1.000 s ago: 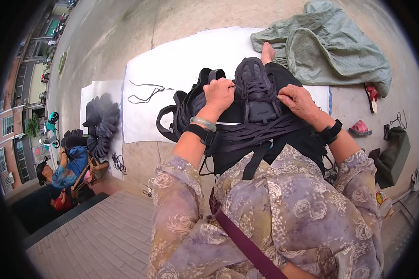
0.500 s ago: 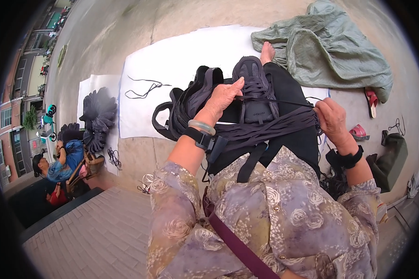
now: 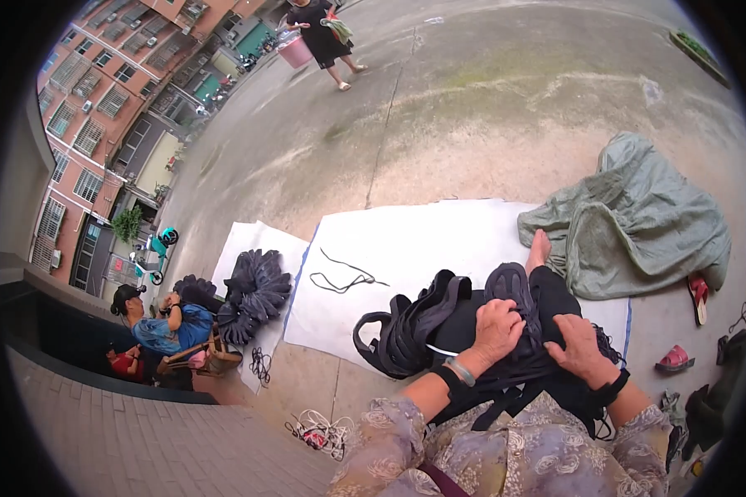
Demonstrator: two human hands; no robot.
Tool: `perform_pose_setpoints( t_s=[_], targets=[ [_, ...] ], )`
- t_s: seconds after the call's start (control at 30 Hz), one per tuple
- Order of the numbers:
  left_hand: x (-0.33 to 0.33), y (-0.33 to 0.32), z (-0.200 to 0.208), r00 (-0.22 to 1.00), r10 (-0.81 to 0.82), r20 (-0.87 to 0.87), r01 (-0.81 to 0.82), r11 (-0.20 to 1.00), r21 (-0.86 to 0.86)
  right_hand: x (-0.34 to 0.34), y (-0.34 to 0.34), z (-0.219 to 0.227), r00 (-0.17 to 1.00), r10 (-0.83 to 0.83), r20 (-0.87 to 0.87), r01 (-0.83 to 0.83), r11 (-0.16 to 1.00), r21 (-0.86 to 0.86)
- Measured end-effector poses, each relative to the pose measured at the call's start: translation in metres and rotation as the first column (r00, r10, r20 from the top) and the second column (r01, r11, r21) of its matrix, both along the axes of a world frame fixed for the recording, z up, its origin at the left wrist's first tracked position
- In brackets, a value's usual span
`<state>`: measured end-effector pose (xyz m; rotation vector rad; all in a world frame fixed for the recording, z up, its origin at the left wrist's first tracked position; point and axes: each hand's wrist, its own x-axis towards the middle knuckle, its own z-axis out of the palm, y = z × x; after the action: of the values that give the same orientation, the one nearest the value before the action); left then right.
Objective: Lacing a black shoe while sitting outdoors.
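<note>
A dark grey shoe upper (image 3: 510, 284) lies across my lap, its toe pointing away from me. Over its laced middle is my left hand (image 3: 497, 327), fingers bent and drawn together; whatever they grip is hidden. To the right of the upper, my right hand (image 3: 580, 346) is apart from the left, with its thumb spread and fingers fairly straight, and no object shows in it. Left of my left hand sits a stack of black and grey shoe uppers (image 3: 419, 319). A bundle of dark laces lies on my lap, mostly covered by my hands.
White sheeting (image 3: 439, 236) covers the ground ahead, with a loose dark lace (image 3: 340, 286) on it. A green cloth (image 3: 638, 224) lies at right, beside red sandals (image 3: 675, 359). At left a person (image 3: 174, 327) sits by piled uppers (image 3: 257, 290). Another person (image 3: 323, 37) stands far off near a pink bucket (image 3: 294, 51).
The view has tilted up and turned left, bringing the standing person into sight. The lace stretched between my hands no longer shows, and my right hand has come closer to the shoe upper, its fingers opened.
</note>
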<state>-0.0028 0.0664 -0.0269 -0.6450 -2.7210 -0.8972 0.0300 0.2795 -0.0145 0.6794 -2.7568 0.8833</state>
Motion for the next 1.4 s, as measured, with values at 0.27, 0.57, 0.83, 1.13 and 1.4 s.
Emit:
perform_pose_setpoints(
  t_s=[0.27,0.57,0.83,1.13,1.4],
  targets=[
    [0.008,0.013,-0.028,1.0,0.029,-0.008,-0.029,0.997,-0.065,-0.019,-0.048,-0.043,0.988,0.008,0.151,-0.013,0.999,0.032],
    [0.005,0.014,-0.025,0.998,0.024,0.056,-0.018,0.994,-0.105,-0.016,-0.046,-0.04,0.952,-0.105,0.288,0.109,0.994,0.003],
    [0.005,0.014,-0.013,0.993,-0.038,0.109,0.058,0.98,-0.191,-0.02,-0.046,-0.047,0.962,-0.057,0.267,0.083,0.993,-0.087],
    [0.007,0.018,-0.014,0.993,-0.119,0.024,0.121,0.951,-0.284,-0.029,-0.04,-0.042,0.872,-0.067,0.485,0.167,0.972,-0.165],
    [-0.006,0.02,-0.01,0.96,-0.276,0.048,0.273,0.887,-0.372,-0.029,-0.039,-0.041,0.913,-0.029,0.407,0.117,0.974,-0.194]
  ],
)
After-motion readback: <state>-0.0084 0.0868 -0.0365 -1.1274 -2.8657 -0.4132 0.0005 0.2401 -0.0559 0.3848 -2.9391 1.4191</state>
